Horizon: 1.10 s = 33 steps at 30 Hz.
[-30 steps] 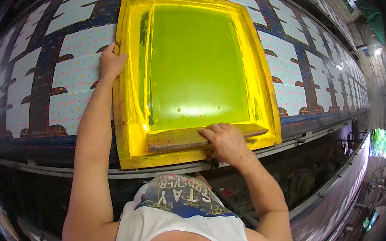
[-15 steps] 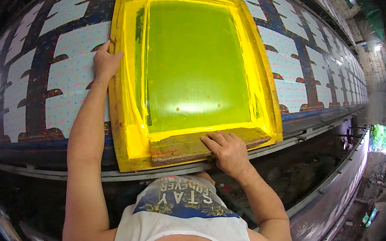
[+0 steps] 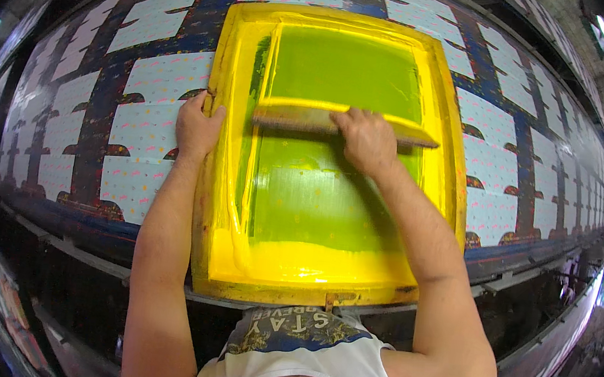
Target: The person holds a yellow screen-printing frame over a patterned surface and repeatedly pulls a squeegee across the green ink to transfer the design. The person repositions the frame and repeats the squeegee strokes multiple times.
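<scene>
A yellow-smeared screen-printing frame lies over patterned pieces, its green mesh bordered by wet yellow ink. My left hand is closed round the frame's left rail. In my right hand is a wide wooden squeegee, gripped from above near the middle of its top edge. It rests crosswise on the mesh, somewhat above the middle, with a line of yellow ink along its far side. The squeegee's lower edge against the mesh is hard to make out.
White pieces with small coloured motifs lie in rows on a long dark, stained table, on both sides of the frame and beyond it. A rail runs along the table's near edge, close to my body. Lamps shine at the sides.
My right hand has pushed the squeegee from the frame's near end to beyond the mesh's middle. Yellow ink now shows at the near end. My left hand keeps its hold on the rail.
</scene>
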Motion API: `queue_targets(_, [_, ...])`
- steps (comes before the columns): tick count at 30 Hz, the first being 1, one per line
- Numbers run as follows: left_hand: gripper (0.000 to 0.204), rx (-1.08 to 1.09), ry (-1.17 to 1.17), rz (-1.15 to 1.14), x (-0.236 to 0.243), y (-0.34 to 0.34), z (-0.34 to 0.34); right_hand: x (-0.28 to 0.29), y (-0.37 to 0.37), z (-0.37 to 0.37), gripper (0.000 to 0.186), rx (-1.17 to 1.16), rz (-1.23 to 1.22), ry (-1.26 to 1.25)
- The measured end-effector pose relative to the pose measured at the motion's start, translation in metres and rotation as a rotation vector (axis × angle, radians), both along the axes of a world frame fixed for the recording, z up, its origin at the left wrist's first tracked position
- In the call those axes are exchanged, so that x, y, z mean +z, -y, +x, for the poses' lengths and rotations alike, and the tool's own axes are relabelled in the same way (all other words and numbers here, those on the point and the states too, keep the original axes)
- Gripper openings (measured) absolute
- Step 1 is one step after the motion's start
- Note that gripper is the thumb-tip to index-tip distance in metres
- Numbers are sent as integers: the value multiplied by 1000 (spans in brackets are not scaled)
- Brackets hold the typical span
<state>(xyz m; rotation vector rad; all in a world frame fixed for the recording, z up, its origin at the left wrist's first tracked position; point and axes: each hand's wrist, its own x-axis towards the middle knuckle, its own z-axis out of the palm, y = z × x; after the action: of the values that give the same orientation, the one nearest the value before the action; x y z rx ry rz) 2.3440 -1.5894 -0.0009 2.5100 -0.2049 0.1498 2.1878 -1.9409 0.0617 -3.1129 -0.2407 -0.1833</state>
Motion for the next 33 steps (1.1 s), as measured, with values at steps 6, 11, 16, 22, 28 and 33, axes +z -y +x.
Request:
queue_targets(6, [57,43,120,126,3,2,-3,-11,59,141,54,-50,-14,-39])
queue_targets(11, [54,56,190,153,0,1,-6,-5,93,219,54,-89,-7,-57])
queue_targets(16, [51,20,187,117,5,-2,-6,-9,112,250,43,-109,-29,45])
queue_targets(22, [51,12,194,115,7,-1,-5,-6,123,264,37,-69,-99,-59])
queue_targets(28, [55,27,109,97,9,-4,-2,13,110,228,36,17,-15,-219])
queue_targets(33, [57,38,99,178,5,-6,4,33,69,126,32,18,16,-357])
